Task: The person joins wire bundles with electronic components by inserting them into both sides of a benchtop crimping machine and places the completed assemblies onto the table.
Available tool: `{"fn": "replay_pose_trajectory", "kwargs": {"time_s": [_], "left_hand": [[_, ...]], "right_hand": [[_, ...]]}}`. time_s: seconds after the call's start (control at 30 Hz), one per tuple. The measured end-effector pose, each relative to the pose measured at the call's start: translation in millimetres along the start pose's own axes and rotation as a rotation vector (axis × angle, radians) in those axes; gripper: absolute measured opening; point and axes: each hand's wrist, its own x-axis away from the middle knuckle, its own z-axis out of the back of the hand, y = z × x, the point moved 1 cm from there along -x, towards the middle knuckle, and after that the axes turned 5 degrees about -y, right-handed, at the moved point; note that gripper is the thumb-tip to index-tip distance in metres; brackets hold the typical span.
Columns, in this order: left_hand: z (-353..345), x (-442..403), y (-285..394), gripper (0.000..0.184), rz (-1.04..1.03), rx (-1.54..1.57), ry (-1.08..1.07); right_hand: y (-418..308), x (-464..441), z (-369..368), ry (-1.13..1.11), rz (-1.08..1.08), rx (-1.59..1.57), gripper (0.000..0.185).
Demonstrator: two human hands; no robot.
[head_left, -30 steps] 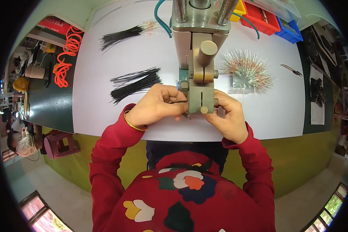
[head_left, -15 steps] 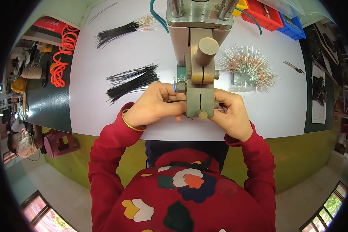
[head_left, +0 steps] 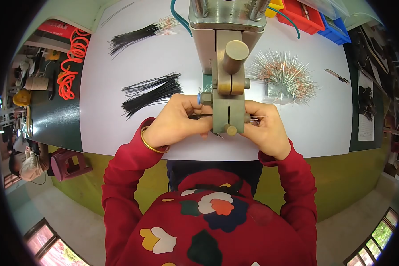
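A metal bench press (head_left: 229, 102) stands between my hands and hides their fingertips in part. Left of its head, my left hand (head_left: 175, 119) is closed, with a black wire (head_left: 201, 116) pinched between thumb and fingers. On the other side my right hand (head_left: 267, 131) pinches a thin wire-leaded part (head_left: 255, 118), of which only fine silvery leads show. Where the two pieces meet behind the press head is hidden. A loose bundle of black wires (head_left: 153, 94) lies beyond my left hand. Past my right hand stands a spiky cluster of leaded parts (head_left: 284, 77) with orange bodies.
Another black wire bundle (head_left: 135, 39) with orange-bodied ends lies at the back left. A pen (head_left: 337, 76) lies right. Red (head_left: 299, 17) and blue (head_left: 334, 30) bins stand at the back right. An orange coiled hose (head_left: 67, 80) hangs left; a person (head_left: 31, 164) sits farther off.
Both hands stay almost in place beside the press. The view has shifted very slightly, and the leads at my right fingers show a little more clearly.
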Motion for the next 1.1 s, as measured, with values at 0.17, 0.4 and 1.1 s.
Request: {"fn": "replay_pose_trajectory", "kwargs": {"time_s": [0.17, 0.4, 1.1], "left_hand": [[-4.8, 2.0, 2.7, 0.018, -0.006, -0.063, 0.055], [-3.6, -0.8, 3.3, 0.019, 0.013, -0.033, 0.022], [1.9, -0.6, 4.0, 0.024, 0.010, -0.083, -0.034]], "right_hand": [[1.8, -0.8, 0.1, 0.004, 0.003, 0.022, 0.015], [2.7, -1.1, 1.6, -0.009, -0.003, 0.029, 0.017], [0.4, -0.7, 2.4, -0.021, -0.036, -0.028, 0.015]]}}
